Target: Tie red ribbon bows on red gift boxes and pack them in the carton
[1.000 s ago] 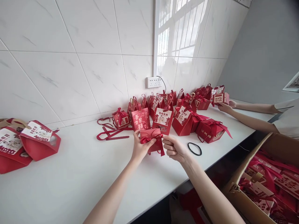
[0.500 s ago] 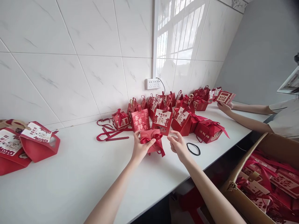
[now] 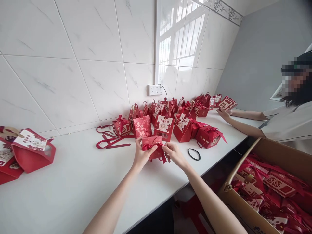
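A small red gift box [image 3: 153, 143] with a red ribbon bow rests on the white counter [image 3: 78, 185], held between both my hands. My left hand [image 3: 140, 155] grips its left side, thumb across the bow. My right hand [image 3: 173, 154] pinches the ribbon at the box's right side. Just behind stand several finished red boxes [image 3: 163, 126] with printed labels.
Loose red ribbons [image 3: 110, 142] lie left of the boxes, a black hair tie [image 3: 194, 154] to the right. Red paper bags [image 3: 29, 151] sit at far left. An open cardboard carton [image 3: 265, 185] of red boxes is at lower right. A co-worker's hands [image 3: 223, 113] hold a box far right.
My right hand opened and drew away from the bow, then came back onto the ribbon. The view swung slightly right and down. The co-worker lifted a box.
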The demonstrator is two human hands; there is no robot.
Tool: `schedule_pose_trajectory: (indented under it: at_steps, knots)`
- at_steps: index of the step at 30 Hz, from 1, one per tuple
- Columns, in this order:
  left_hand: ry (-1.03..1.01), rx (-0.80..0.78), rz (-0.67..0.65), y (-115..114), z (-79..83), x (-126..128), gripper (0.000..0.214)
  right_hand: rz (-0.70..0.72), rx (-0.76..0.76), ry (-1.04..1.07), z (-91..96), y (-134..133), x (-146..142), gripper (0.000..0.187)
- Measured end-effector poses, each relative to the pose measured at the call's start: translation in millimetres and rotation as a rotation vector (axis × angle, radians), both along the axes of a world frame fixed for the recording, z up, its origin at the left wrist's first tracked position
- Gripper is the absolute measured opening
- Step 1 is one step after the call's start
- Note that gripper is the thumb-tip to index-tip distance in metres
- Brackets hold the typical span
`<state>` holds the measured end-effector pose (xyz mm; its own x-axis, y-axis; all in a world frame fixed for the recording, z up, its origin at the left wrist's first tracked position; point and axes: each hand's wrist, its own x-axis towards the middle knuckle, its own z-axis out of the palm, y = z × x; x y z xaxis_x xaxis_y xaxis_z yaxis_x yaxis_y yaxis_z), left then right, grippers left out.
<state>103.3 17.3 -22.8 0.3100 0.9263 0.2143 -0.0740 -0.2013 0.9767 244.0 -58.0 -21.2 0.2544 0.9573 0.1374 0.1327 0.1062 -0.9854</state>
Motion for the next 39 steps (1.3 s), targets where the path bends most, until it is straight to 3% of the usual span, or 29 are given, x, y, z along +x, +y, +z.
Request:
schedule_pose_trajectory:
  at_steps: [4, 7, 11, 15, 20, 25, 27, 29, 32, 36, 39]
  knots:
    - [-0.001, -0.018, -0.019, 1, 3.4, -3, 0.063, -0.052, -0.059, 0.002, -5.0, -10, 0, 0.042]
    - [0.01, -0.049, -0.096, -6, 17.2, -7, 0.058, -0.185, 0.023, -0.075, -2.5, -37, 0, 0.042]
    - [0.044, -0.021, -0.44, -43, 47.9, -3, 0.054, -0.168, 0.231, -0.289, 13.8, -108, 2, 0.085]
    - [0.061, -0.04, -0.745, -96, 66.0, 16, 0.059, -0.188, 0.16, -0.553, 34.8, -194, 2, 0.113]
    - [0.144, -0.219, -1.028, -155, 63.8, 56, 0.064, -0.421, -0.071, -0.703, 41.0, -274, -2, 0.114]
    - [0.117, -0.175, -1.295, -191, 51.2, 100, 0.068, -0.627, -0.136, -0.631, 41.0, -334, 20, 0.107]
    - [0.161, 0.005, -1.269, -195, 38.9, 122, 0.067, -0.717, -0.118, -0.566, 42.7, -359, 49, 0.105]
    - [0.284, 0.34, -1.087, -194, 22.2, 144, 0.058, -0.824, -0.084, -0.519, 40.5, -382, 90, 0.1]
    - [0.412, 0.791, -0.822, -191, -5.0, 169, 0.024, -1.0, -0.134, -0.468, 24.0, -405, 163, 0.095]
    - [0.462, 0.943, -0.723, -190, -27.7, 178, 0.017, -1.077, -0.251, -0.284, -23.2, -409, 248, 0.098]
    - [0.445, 0.966, -0.689, -192, -32.4, 174, 0.02, -1.087, -0.239, -0.152, -68.4, -396, 284, 0.1]
